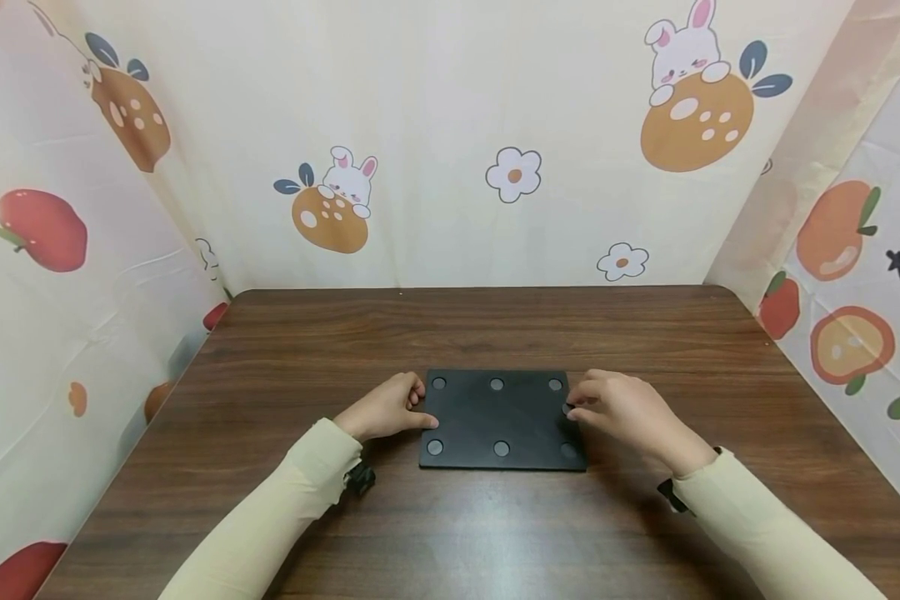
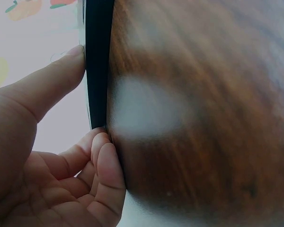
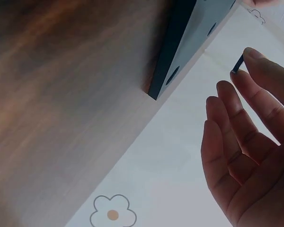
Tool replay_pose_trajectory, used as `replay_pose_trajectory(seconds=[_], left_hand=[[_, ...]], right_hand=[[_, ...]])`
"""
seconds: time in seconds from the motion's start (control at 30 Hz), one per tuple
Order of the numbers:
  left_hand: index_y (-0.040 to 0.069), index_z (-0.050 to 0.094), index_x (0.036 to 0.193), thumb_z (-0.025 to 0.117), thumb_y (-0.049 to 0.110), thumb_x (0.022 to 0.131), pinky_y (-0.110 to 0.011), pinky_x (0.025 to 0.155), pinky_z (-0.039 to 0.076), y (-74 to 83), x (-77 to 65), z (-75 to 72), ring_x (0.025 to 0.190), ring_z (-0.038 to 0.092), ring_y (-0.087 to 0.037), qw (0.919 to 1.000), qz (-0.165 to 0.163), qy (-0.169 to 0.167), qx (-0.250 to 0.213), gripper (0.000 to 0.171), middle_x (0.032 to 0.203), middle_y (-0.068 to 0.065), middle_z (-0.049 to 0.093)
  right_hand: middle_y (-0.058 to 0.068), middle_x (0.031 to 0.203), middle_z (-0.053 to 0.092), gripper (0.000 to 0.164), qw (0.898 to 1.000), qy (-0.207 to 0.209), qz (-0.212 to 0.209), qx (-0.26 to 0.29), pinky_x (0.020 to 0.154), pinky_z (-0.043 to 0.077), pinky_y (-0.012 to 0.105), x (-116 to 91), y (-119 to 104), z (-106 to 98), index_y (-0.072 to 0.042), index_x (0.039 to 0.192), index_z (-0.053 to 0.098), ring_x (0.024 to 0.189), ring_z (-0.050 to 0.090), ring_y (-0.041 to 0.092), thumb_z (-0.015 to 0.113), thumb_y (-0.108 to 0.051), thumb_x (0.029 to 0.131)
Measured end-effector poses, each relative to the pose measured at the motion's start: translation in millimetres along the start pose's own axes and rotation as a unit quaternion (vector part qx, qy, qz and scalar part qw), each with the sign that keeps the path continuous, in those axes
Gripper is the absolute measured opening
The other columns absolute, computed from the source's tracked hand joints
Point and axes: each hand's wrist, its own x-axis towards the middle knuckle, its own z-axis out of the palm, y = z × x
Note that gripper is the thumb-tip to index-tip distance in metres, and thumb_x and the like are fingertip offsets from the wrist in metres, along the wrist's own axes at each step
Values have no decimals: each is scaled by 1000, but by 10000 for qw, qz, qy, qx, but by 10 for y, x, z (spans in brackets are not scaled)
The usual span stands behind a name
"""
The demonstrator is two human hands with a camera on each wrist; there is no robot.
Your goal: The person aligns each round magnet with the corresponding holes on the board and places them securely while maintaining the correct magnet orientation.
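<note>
A flat black rectangular board (image 1: 498,417) lies on the table, with round marks along its far and near edges. Most of these circles look grey; the near right circle (image 1: 568,450) is darker. My left hand (image 1: 387,408) holds the board's left edge, thumb on top and the other fingers curled against the side. Between thumb and index finger, my right hand (image 1: 630,412) pinches a small thin dark disc (image 3: 237,64), just above the board's right edge. The right wrist view shows the disc edge-on and apart from the board, with the remaining fingers loosely bent.
The dark wood-grain table (image 1: 487,325) extends around the board on all sides. Behind it hangs a pale curtain (image 1: 435,100) printed with rabbits and flowers, and fruit-printed cloth (image 1: 855,275) closes in the sides. A dark wrist device (image 1: 360,478) sits under the left sleeve.
</note>
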Motion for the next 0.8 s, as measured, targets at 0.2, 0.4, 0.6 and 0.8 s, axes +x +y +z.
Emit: replay_pose_trajectory(seconds=[0.2,0.4,0.6,0.8], left_hand=[[4,54,107,82,26,81,-32,75,40,2,-5,-6,87,46,-18,10000,13,-15,-48,44,98,-7,49],[4,53,107,82,26,81,-32,74,40,-2,-4,-5,87,45,-18,10000,44,-28,-42,45,98,-8,49],[4,54,107,82,26,80,-32,75,41,-2,2,-1,87,46,-18,10000,17,2,-24,45,98,-7,50],[5,54,106,82,25,81,-32,75,41,1,5,6,87,46,-18,10000,-15,13,-18,43,98,-7,49]], right_hand=[[-12,84,61,11,9999,-141,32,-13,63,48,26,-68,3,17,-21,91,76,70,58,1,80,-24,81],[-16,81,58,11,9997,-224,-36,18,60,47,23,-128,-6,34,-22,89,75,68,56,-2,81,-23,80],[-15,79,57,11,9997,-186,-162,-45,57,44,22,-163,-18,40,-24,87,75,65,52,-5,82,-23,78],[-15,77,54,11,9993,-282,-250,-8,55,41,19,-198,-52,52,-23,87,75,63,49,-6,82,-22,78]])
